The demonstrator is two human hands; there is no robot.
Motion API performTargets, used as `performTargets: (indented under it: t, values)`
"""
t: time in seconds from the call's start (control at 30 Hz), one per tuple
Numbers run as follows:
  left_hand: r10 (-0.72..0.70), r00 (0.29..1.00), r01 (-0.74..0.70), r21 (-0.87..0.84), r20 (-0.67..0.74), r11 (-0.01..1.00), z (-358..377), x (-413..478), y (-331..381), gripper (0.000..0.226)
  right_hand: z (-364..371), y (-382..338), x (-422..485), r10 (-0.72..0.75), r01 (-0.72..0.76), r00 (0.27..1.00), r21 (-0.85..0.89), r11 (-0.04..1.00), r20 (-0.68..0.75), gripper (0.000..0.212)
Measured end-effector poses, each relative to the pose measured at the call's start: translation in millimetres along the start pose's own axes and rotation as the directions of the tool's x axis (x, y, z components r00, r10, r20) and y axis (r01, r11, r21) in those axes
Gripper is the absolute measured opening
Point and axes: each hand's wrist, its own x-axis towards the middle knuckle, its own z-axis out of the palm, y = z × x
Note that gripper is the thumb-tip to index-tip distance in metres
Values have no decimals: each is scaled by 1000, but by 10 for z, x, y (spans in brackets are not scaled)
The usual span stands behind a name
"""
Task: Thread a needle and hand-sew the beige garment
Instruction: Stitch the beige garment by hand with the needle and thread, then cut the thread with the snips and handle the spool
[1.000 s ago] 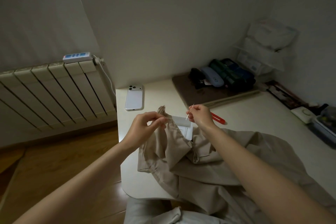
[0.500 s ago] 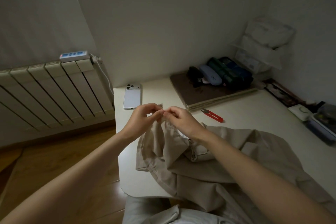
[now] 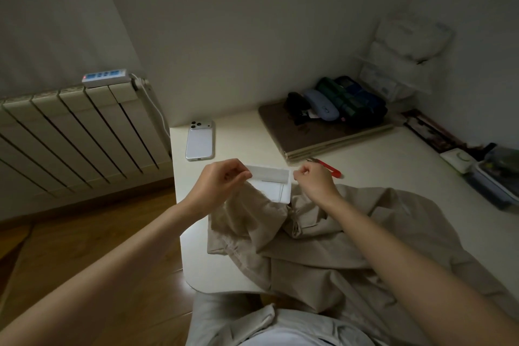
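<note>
Sewing step in hand, judging by the pose. Pinching a raised corner of the beige garment (image 3: 295,255) in left hand (image 3: 222,185), thumb and fingertips clamped on the cloth, with the rest heaped on the table (image 3: 247,137) toward the lap. Holding right hand (image 3: 314,181) just beside, fingertips pinched together, probably on the needle, itself too fine to make out. Keep the corner taut. Draw the thread straight off the cloth, clear of the white packet (image 3: 276,188) and the red snips (image 3: 332,171).
</note>
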Motion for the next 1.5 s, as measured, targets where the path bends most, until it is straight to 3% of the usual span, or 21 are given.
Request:
performTargets:
  t: [0.3, 0.4, 0.6, 0.8, 1.0, 1.27, 1.4, 1.5]
  values:
    - [-39, 996, 49, 129, -76, 990, -33, 82, -73, 8, 89, 238, -52, 2, 10, 985, -67, 998, 171, 15]
    - [-53, 997, 62, 151, -61, 987, 36, 110, -128, 7, 63, 355, -29, 2, 40, 972, -174, 984, 233, 17]
    - [-117, 992, 108, 187, 41, 976, 198, 125, -253, 11, -161, 437, 307, -93, 80, 995, -295, 952, -29, 34]
    - [-171, 983, 156, 179, 73, 971, 247, 107, -294, 10, -160, 644, 730, 3, 7, 1000, -475, 880, 20, 40]
    - [-345, 933, 348, -15, 106, 937, 276, 169, -289, 14, -87, 759, 927, 54, -32, 998, -554, 832, 23, 45]
    - [-559, 804, 591, -370, 202, 717, 416, 226, -106, 18, -104, 910, 980, 80, -76, 997, -583, 809, -20, 35]
    - [-609, 757, 644, -431, 238, 632, 425, 224, -122, 18, -72, 762, 960, 165, -141, 986, -447, 883, 15, 33]
    - [-597, 766, 628, -471, 237, 619, 472, 232, -71, 20, -88, 668, 824, 176, -169, 984, -272, 947, 0, 35]
